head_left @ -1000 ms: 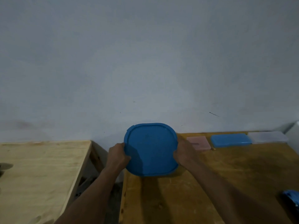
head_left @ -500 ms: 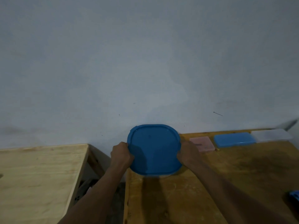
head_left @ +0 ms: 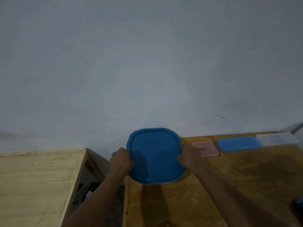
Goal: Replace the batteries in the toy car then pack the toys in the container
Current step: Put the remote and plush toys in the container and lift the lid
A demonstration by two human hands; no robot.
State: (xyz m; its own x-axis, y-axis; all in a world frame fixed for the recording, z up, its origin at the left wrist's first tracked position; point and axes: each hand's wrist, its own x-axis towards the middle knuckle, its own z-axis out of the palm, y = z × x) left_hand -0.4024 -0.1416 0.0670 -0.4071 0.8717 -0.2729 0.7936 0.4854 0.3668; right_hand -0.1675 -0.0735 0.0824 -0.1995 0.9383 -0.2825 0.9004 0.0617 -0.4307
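A container with a rounded blue lid [head_left: 155,154] sits at the far left corner of the darker wooden table [head_left: 205,185], close to the wall. My left hand [head_left: 120,160] grips the lid's left edge and my right hand [head_left: 190,155] grips its right edge. Only a thin pale strip of the container body shows under the lid's near edge. What is inside is hidden. A small blue object [head_left: 299,202], partly cut off, lies at the right border; I cannot tell what it is.
Along the wall to the right lie a flat pink case [head_left: 207,147], a blue case [head_left: 238,143] and a clear case [head_left: 277,139]. A lighter wooden table [head_left: 37,177] stands at the left, with a dark gap [head_left: 91,185] between the two tables.
The view has shifted slightly, so the container and hands sit a little lower and further right. Both hands stay clamped on the lid's edges.
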